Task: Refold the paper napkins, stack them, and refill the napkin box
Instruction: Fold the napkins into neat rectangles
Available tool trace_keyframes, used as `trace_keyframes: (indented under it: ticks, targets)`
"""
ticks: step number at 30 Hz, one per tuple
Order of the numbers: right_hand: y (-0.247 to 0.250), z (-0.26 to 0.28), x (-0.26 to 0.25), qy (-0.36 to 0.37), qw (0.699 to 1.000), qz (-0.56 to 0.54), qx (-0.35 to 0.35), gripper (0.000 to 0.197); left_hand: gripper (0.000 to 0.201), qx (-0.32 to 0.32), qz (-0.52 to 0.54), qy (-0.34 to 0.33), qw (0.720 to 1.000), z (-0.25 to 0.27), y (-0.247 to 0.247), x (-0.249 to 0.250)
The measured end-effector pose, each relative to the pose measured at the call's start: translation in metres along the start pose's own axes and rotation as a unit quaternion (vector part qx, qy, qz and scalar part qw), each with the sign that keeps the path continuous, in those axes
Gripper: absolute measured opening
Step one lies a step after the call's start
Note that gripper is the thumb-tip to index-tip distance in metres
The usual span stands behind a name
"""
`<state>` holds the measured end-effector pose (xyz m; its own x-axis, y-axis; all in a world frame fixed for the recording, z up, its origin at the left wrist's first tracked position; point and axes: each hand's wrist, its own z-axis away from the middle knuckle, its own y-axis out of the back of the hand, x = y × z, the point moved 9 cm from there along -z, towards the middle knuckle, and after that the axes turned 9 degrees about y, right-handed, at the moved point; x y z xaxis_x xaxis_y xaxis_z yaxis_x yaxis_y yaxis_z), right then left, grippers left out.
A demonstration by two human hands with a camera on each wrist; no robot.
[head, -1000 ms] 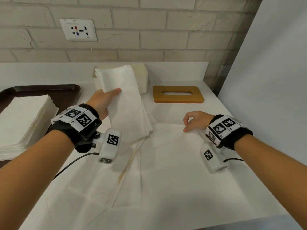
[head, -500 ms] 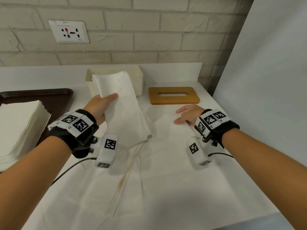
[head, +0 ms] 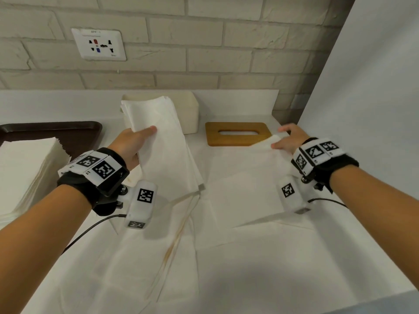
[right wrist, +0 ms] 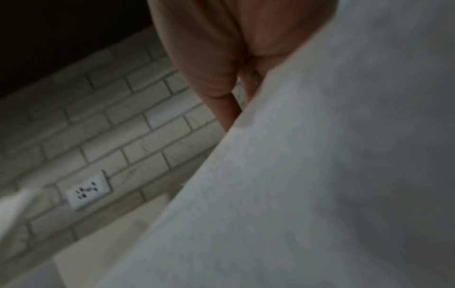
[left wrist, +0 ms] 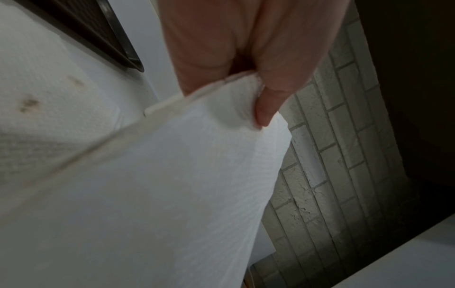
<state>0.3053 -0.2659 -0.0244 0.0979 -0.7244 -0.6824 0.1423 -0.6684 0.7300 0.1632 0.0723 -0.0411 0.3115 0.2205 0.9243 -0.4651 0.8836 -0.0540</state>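
My left hand grips a small stack of folded white napkins above the counter, thumb on top; the left wrist view shows the thumb pinching the stack. Behind the stack stands the cream napkin box, partly hidden. The wooden lid with its slot lies to the right of the box. My right hand pinches the far right corner of an unfolded white napkin and holds it raised off the counter; in the right wrist view the sheet fills most of the frame.
More open napkins lie spread over the white counter, one with a brown stain. A dark brown tray at the left holds a thick pile of flat napkins. A brick wall with a socket is behind; a white panel is at the right.
My right hand moved forward and right, took hold of the open napkin's far corner and lifted it. The left hand keeps holding the folded stack, nearly still.
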Motion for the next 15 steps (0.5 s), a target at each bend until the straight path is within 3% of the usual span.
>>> trace_keyframes:
  ticks: [3, 6, 8, 11, 15]
  targets:
    - [-0.014, 0.003, 0.041, -0.032, 0.999, 0.029, -0.017, 0.051, 0.036, 0.001, -0.005, -0.002, 1.000, 0.000, -0.004, 0.000]
    - [-0.031, 0.008, 0.065, -0.043, 0.997, 0.016, -0.067, 0.031, 0.033, 0.003, -0.011, -0.006, 1.000, 0.001, -0.010, 0.002]
    - [-0.037, 0.012, 0.062, -0.007, 0.993, 0.043, -0.114, 0.027, 0.033, 0.002, -0.017, -0.005, 1.000, 0.001, -0.013, 0.002]
    - [-0.042, 0.020, 0.044, 0.064, 0.972, 0.155, -0.162, 0.039, 0.033, -0.002, -0.023, -0.003, 1.000, 0.001, -0.020, 0.002]
    - [-0.052, 0.032, 0.015, 0.159, 0.913, 0.342, -0.156, 0.048, 0.031, -0.011, -0.033, 0.000, 0.999, 0.000, -0.031, -0.001]
